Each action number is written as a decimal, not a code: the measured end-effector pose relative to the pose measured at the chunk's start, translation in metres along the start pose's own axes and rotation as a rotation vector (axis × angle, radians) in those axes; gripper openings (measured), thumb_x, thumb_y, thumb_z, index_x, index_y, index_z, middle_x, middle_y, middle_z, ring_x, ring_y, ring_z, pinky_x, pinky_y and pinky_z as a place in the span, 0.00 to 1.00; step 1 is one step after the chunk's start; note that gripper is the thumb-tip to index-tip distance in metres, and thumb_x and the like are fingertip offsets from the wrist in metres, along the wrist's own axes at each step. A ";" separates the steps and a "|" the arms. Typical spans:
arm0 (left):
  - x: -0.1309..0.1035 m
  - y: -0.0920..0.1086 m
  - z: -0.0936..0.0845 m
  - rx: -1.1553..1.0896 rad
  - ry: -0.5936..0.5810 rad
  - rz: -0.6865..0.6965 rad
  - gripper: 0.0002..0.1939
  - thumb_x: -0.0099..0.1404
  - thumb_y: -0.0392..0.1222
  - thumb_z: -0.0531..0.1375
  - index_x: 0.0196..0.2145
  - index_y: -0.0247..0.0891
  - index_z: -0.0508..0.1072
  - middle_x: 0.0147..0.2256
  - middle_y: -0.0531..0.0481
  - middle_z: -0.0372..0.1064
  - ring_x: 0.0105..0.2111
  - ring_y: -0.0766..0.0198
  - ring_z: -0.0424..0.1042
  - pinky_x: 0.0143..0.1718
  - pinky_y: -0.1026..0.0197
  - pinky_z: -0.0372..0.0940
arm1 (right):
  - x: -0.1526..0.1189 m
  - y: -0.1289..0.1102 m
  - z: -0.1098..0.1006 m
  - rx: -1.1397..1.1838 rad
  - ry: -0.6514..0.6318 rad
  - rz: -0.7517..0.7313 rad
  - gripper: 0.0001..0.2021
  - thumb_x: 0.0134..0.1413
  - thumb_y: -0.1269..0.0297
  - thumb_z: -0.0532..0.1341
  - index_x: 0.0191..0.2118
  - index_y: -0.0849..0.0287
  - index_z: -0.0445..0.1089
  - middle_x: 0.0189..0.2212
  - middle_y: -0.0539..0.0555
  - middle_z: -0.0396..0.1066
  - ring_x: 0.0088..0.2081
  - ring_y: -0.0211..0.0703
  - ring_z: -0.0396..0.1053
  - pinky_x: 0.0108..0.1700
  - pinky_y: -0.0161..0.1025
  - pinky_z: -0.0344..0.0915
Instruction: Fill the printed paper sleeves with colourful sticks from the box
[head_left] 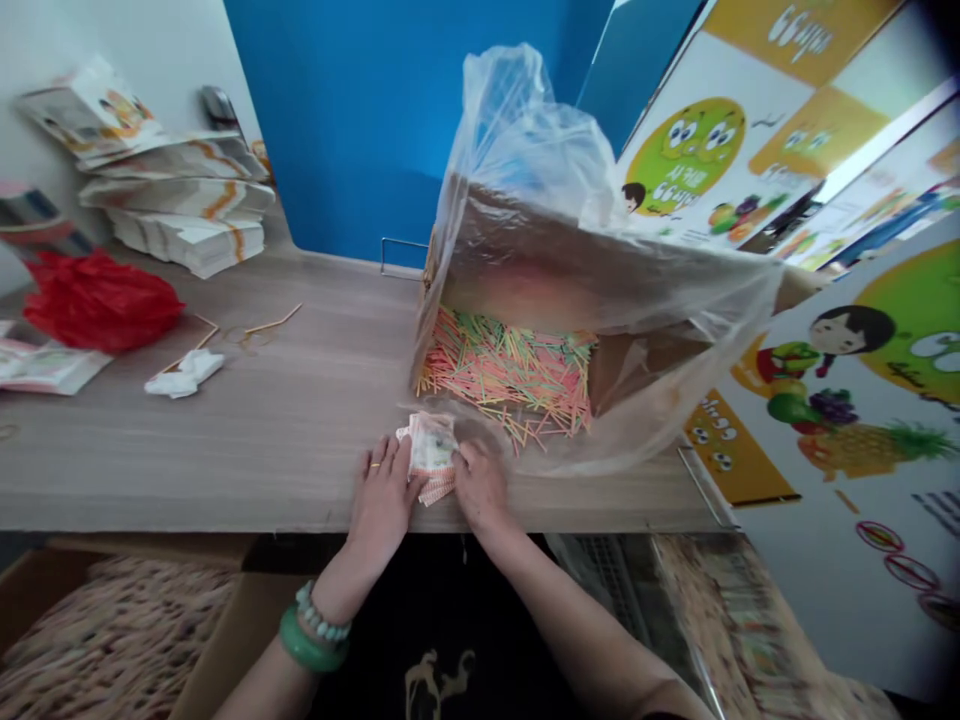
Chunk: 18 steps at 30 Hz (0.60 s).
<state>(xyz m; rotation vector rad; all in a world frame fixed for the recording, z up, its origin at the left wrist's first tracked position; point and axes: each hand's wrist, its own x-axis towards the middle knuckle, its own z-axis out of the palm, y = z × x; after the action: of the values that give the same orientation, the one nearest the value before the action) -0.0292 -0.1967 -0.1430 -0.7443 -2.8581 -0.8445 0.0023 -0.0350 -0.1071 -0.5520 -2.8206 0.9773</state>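
A small stack of white printed packets (433,445) with orange-striped edges rests at the front of the table, slightly fanned. My left hand (381,490) presses on the stack's left side, thumb along its lower edge and fingers together. On the other side my right hand (482,488) grips the right edge, with its fingertips partly hidden. Just beyond my hands, many thin pink, yellow and green sticks (510,370) lie in a box lined with a clear plastic bag (660,430). A few sticks spill over the front of the liner.
Stacked paper bundles (180,195), a red plastic bag (105,300) and a crumpled white tissue (186,373) lie on the left of the table (300,460). A blue panel (352,130) stands behind. Below are a filled carton (120,630) and, right, more packets (757,630).
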 end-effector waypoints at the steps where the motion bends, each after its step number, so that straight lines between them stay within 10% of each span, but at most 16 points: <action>1: 0.001 0.001 0.000 -0.007 0.013 -0.009 0.28 0.71 0.48 0.53 0.63 0.30 0.63 0.62 0.31 0.63 0.65 0.38 0.57 0.65 0.35 0.50 | 0.000 0.003 -0.002 -0.023 0.009 -0.057 0.13 0.62 0.69 0.51 0.39 0.57 0.74 0.41 0.59 0.72 0.44 0.50 0.66 0.50 0.45 0.58; 5: -0.004 0.005 -0.008 -0.153 0.108 -0.116 0.27 0.69 0.49 0.55 0.60 0.33 0.68 0.62 0.32 0.64 0.64 0.42 0.61 0.65 0.39 0.54 | -0.006 0.015 -0.016 -0.048 0.017 -0.158 0.18 0.61 0.69 0.52 0.53 0.57 0.72 0.48 0.62 0.71 0.50 0.55 0.66 0.55 0.50 0.57; 9: -0.006 0.026 -0.033 -0.410 0.242 -0.315 0.23 0.63 0.53 0.60 0.52 0.40 0.75 0.59 0.38 0.68 0.58 0.46 0.68 0.59 0.45 0.63 | -0.013 0.019 -0.033 0.109 0.045 -0.234 0.16 0.60 0.69 0.52 0.45 0.56 0.75 0.43 0.60 0.73 0.47 0.52 0.67 0.52 0.47 0.59; 13: 0.013 0.066 -0.046 -0.915 -0.033 -0.428 0.23 0.51 0.53 0.68 0.43 0.39 0.79 0.39 0.44 0.77 0.40 0.51 0.76 0.43 0.52 0.72 | -0.011 0.020 -0.045 0.376 -0.116 -0.216 0.13 0.59 0.63 0.55 0.24 0.55 0.69 0.25 0.51 0.66 0.33 0.43 0.63 0.39 0.39 0.59; 18: 0.047 0.107 -0.027 -1.284 -0.158 -0.526 0.17 0.45 0.48 0.72 0.32 0.36 0.80 0.31 0.47 0.78 0.32 0.59 0.75 0.38 0.58 0.71 | 0.006 0.037 -0.062 0.757 -0.323 -0.047 0.09 0.54 0.61 0.60 0.26 0.57 0.69 0.23 0.46 0.62 0.30 0.38 0.60 0.34 0.34 0.57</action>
<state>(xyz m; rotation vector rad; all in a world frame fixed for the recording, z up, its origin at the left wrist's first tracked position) -0.0221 -0.1131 -0.0579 -0.0033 -2.3017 -2.8301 0.0215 0.0301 -0.0811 -0.2398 -2.3734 2.1147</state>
